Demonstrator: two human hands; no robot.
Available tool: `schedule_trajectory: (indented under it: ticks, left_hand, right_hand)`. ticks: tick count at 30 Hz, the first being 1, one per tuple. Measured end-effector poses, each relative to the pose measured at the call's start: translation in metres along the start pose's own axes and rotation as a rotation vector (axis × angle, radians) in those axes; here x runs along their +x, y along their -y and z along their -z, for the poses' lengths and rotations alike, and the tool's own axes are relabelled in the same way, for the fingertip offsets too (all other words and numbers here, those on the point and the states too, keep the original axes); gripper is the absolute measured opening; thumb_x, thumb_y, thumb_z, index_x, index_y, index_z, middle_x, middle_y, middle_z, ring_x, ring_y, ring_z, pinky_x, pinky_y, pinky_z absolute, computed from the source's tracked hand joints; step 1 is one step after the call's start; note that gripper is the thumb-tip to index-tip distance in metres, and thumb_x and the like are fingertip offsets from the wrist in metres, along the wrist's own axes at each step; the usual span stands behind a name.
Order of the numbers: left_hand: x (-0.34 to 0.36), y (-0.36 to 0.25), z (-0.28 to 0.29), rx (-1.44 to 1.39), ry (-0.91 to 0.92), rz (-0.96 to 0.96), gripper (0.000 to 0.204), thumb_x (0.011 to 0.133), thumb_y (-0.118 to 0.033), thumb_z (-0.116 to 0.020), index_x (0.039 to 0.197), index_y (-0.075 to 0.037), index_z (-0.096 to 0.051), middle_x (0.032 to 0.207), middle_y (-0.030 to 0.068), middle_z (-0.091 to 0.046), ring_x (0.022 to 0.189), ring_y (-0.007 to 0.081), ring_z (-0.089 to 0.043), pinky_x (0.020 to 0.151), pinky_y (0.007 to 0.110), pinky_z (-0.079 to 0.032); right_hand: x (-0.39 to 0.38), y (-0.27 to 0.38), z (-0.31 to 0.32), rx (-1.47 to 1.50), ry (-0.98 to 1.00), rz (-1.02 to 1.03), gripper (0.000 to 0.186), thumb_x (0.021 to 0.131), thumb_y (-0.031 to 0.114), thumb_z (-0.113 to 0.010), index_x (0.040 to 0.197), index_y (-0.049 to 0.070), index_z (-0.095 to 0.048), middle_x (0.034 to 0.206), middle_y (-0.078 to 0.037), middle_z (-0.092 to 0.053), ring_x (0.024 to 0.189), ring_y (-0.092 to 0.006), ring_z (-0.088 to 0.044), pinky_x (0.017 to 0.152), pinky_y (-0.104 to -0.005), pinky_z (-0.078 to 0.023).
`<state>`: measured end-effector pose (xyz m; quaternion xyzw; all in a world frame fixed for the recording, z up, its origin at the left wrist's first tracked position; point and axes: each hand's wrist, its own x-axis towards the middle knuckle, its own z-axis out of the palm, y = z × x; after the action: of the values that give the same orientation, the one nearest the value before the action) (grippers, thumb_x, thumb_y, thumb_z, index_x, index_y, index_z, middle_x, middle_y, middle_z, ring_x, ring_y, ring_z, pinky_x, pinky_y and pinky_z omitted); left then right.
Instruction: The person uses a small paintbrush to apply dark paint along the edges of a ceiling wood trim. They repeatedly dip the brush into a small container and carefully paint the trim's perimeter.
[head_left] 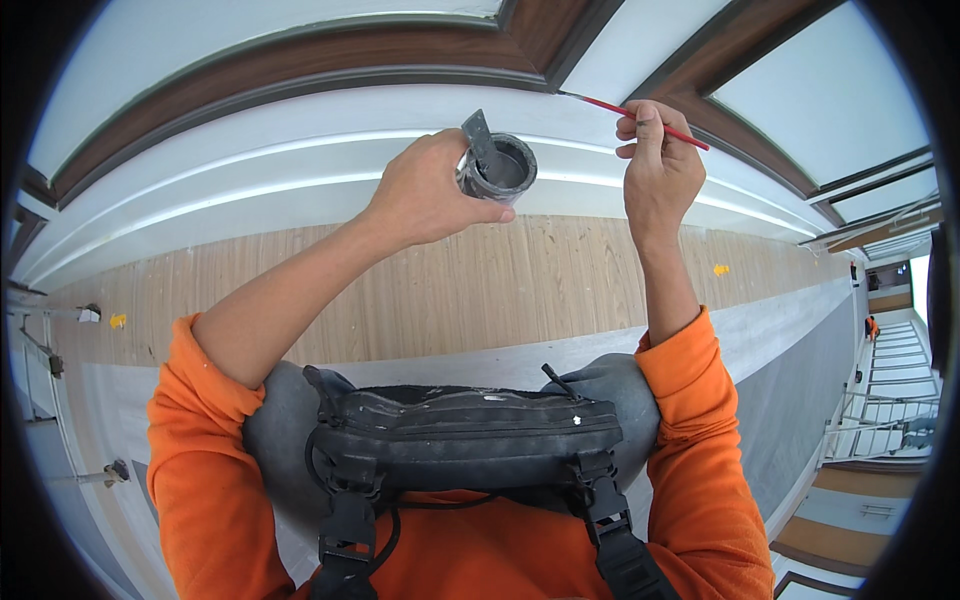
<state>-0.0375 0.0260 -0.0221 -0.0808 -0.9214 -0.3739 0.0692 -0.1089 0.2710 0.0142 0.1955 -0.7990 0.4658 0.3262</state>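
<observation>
My left hand point(432, 190) is wrapped round a small can point(513, 167) of dark grey paint, held upright in front of the white wall. A flat grey spatula point(479, 140) stands in the can and leans on its rim. Between thumb and fingers, my right hand point(662, 170) pinches a thin red paintbrush point(625, 112). The brush's dark tip meets the lower corner of a brown moulding frame point(530, 50) on the wall, at its dark grey outer edge. Some fingers of my left hand are hidden behind the can.
White stepped baseboard point(300, 185) runs along the wall foot above a wood-look floor point(430, 290). Another brown frame point(740, 50) is to the right. A black waist bag point(470, 425) lies across my lap. Scaffolding point(885, 425) stands far right, and wheeled metal legs point(100, 472) are at left.
</observation>
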Motion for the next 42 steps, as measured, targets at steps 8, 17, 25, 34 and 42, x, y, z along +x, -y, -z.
schedule_trajectory:
  ticks: [8,17,25,34,42]
  left_hand:
    - [0.000,-0.004,0.001,-0.014,0.032,0.018,0.070,0.069,-0.046,-0.095,0.118,-0.001,-0.073,0.117,0.0204,-0.075,0.113,0.0364,-0.071,0.099,0.044,-0.055]
    - [0.002,-0.004,0.004,-0.060,0.019,0.038,0.061,0.071,-0.037,-0.097,0.117,-0.005,-0.073,0.118,0.0157,-0.075,0.113,0.0342,-0.071,0.100,0.043,-0.054]
    - [0.002,0.005,-0.004,0.082,0.019,-0.023,0.065,0.071,-0.040,-0.095,0.122,-0.006,-0.073,0.126,0.0171,-0.072,0.124,0.0362,-0.065,0.105,0.046,-0.051]
    - [0.003,-0.002,-0.010,0.126,0.061,-0.096,0.076,0.072,-0.045,-0.093,0.133,-0.007,-0.068,0.131,0.0168,-0.069,0.127,0.0374,-0.061,0.109,0.049,-0.049]
    - [0.002,-0.002,-0.007,0.091,0.038,-0.102,0.071,0.070,-0.045,-0.094,0.126,-0.006,-0.071,0.127,0.0182,-0.070,0.124,0.0386,-0.062,0.107,0.049,-0.050]
  right_hand:
    - [0.005,0.007,0.013,0.293,-0.124,0.041,0.034,0.115,0.028,-0.054,0.105,0.000,-0.070,0.086,-0.008,-0.072,0.076,-0.0136,-0.070,0.064,-0.0265,-0.060]
    - [0.002,-0.026,0.020,-0.138,0.104,-0.179,0.054,0.113,0.045,-0.056,0.081,0.005,-0.075,0.062,-0.001,-0.057,0.061,-0.0137,-0.053,0.058,-0.0323,-0.041]
    - [0.002,0.033,0.038,0.392,0.117,-0.042,0.045,0.115,0.041,-0.053,0.094,0.006,-0.073,0.069,0.001,-0.064,0.064,-0.0049,-0.057,0.056,-0.0233,-0.046]
    - [-0.009,0.045,0.020,0.144,0.361,0.097,0.038,0.111,0.035,-0.062,0.095,0.002,-0.073,0.071,-0.006,-0.068,0.064,-0.0154,-0.065,0.061,-0.0289,-0.050]
    - [-0.006,0.046,0.018,0.297,0.246,-0.019,0.034,0.112,0.030,-0.060,0.096,0.004,-0.076,0.073,-0.002,-0.069,0.067,-0.0100,-0.065,0.060,-0.0277,-0.051]
